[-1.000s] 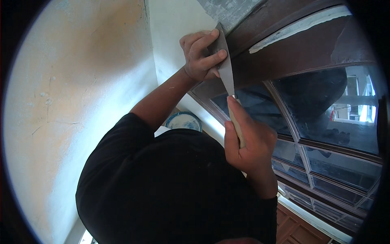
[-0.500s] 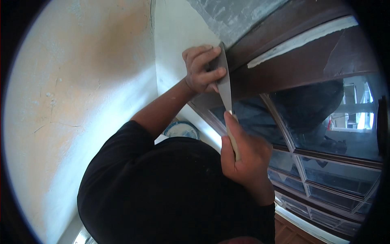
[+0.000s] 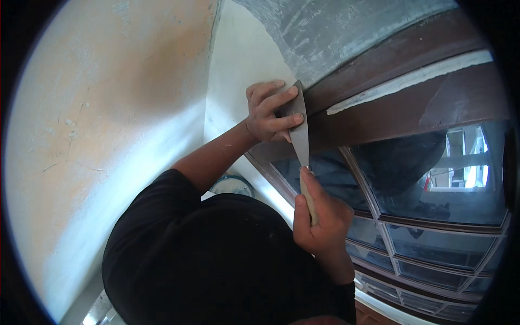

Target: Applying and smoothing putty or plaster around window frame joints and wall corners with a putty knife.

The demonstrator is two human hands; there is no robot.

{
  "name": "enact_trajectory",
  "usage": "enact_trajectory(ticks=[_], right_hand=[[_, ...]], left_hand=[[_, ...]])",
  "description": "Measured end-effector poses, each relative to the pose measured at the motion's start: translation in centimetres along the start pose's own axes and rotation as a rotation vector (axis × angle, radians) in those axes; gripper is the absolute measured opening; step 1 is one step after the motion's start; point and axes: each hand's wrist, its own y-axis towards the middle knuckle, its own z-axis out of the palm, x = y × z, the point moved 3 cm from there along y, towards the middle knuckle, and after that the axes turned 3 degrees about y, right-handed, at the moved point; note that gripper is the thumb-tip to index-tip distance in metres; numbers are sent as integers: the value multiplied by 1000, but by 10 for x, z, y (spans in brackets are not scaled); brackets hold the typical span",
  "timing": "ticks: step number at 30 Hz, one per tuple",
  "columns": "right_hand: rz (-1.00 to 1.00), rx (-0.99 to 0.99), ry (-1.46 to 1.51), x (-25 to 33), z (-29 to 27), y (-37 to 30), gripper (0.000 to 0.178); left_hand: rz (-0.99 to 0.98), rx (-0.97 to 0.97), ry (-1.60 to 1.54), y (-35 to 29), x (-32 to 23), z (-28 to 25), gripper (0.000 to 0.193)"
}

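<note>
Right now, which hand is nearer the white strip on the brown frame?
Left. The left hand presses the scraper blade just beside the strip's end; the right hand grips the handle lower, by the glass.

The brown window frame (image 3: pixel 401 116) blocks the right; the pale wall (image 3: pixel 108 135) leaves open room left.
</note>
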Motion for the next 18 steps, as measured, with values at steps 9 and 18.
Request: enact_trajectory(ticks=[9,18], right_hand=[[-62,-93,-17,-4,2,-8,43],[2,-131,62,-13,4,-11,41]], left_hand=[[7,10,-4,0,-2,-2,41],[-34,26,12,3,-6,0,39]])
